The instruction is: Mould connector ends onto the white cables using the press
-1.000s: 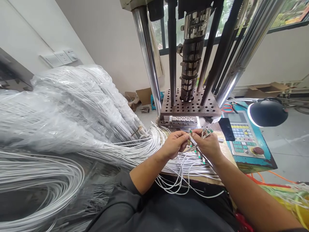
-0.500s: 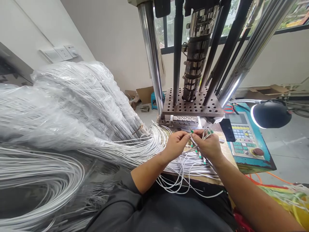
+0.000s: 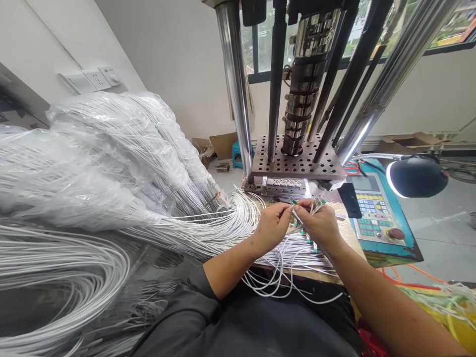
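Two thick metal columns stand at the sides of a tall press, whose perforated plate sits above the far edge of the worktop. Large plastic-wrapped bundles of pale cable heap up beyond the worktop's left edge. From that side, a broad spread of loose white cables sweeps across the worktop toward its right part, and a few loops hang over the near edge. Just past the right edge stands a teal control box with rows of keys and a dark red button. A black lamp, lit, hangs over the box's far right part.

Both bare hands meet above the right half of the worktop, between its far and near edges. The right hand has its grip closed around a bunch of pale cables, their ends showing above the fingers. The left hand has its grip drawn to a narrow pinch, thumb against forefinger, on a green-tipped cable right beside the right thumb. Under the right hand, more green cable ends lie in a slanting row on the worktop.
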The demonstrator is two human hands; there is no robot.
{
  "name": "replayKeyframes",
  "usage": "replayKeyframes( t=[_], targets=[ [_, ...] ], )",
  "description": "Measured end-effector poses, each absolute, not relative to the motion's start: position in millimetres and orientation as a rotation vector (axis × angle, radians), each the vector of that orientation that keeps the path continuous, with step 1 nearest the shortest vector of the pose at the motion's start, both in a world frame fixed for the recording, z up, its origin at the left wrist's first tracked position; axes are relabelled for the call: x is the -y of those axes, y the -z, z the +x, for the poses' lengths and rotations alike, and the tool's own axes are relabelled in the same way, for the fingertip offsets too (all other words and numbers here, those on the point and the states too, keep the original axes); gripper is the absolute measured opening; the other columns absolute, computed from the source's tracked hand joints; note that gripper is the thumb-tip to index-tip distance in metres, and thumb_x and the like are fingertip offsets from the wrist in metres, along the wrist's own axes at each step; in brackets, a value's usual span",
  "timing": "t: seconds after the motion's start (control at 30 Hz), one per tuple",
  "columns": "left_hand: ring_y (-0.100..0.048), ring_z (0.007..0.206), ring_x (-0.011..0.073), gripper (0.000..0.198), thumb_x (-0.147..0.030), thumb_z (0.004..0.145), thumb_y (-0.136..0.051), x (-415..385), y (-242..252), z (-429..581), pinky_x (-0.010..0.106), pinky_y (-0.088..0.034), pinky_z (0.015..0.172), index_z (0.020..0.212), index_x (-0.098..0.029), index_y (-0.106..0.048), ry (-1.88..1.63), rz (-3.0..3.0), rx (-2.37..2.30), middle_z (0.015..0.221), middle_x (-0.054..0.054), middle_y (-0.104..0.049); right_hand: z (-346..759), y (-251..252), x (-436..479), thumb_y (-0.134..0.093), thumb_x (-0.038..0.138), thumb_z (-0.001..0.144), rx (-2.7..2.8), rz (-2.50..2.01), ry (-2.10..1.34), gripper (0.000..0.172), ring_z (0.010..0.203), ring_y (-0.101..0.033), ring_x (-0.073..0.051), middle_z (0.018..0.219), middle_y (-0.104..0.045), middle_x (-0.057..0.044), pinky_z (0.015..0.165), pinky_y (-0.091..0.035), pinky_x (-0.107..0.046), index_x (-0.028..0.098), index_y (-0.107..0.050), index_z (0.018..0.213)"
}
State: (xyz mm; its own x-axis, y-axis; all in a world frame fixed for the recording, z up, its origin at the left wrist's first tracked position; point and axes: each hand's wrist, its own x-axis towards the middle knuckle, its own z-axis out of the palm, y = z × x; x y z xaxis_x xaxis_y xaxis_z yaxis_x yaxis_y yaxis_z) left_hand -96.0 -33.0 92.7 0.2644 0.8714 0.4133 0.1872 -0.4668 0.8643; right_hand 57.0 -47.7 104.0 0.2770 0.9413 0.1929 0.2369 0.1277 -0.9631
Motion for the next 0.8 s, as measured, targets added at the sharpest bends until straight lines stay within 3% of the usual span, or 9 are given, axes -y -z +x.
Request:
replayKeyframes(
  t=[0.43, 0.7, 0.8],
  targets=[
    [-0.062, 0.076, 0.0141, 0.026, -0.035, 0.097, -0.057, 35.2, -95.2, -98.9, 0.026, -0.05, 0.074, 0.088, -0.017, -0.073, -1.149, 1.741, -0.922, 0.082, 0.003, -0.071, 51.3, -97.6, 42.7, -0.069, 0.031, 0.065, 1.078, -1.376, -0.729, 0.012, 0.049, -0.046, -0.012, 0.053, -0.055, 0.004, 0.049, -0.038, -0.027, 0.02, -0.064, 0.069],
    [-0.061, 0.076, 0.0141, 0.024, -0.034, 0.095, -0.058, 33.4, -96.0, -103.3, 0.026, -0.049, 0.074, 0.086, -0.016, -0.072, -1.141, 1.661, -0.954, 0.081, 0.002, -0.07, 55.8, -87.5, 48.3, -0.077, 0.04, 0.073, 1.035, -1.185, -0.948, 0.026, 0.054, -0.052, -0.014, 0.062, -0.063, 0.001, 0.053, -0.043, -0.028, 0.019, -0.073, 0.088],
    [-0.063, 0.08, 0.0151, 0.025, -0.034, 0.097, -0.057, 34.5, -93.0, -104.0, 0.027, -0.051, 0.078, 0.09, -0.017, -0.073, -1.163, 1.731, -0.957, 0.086, 0.003, -0.073, 56.6, -91.0, 49.9, -0.077, 0.041, 0.075, 1.103, -1.245, -0.867, 0.025, 0.057, -0.055, -0.015, 0.066, -0.067, -0.001, 0.055, -0.046, -0.029, 0.019, -0.074, 0.085]
  ],
)
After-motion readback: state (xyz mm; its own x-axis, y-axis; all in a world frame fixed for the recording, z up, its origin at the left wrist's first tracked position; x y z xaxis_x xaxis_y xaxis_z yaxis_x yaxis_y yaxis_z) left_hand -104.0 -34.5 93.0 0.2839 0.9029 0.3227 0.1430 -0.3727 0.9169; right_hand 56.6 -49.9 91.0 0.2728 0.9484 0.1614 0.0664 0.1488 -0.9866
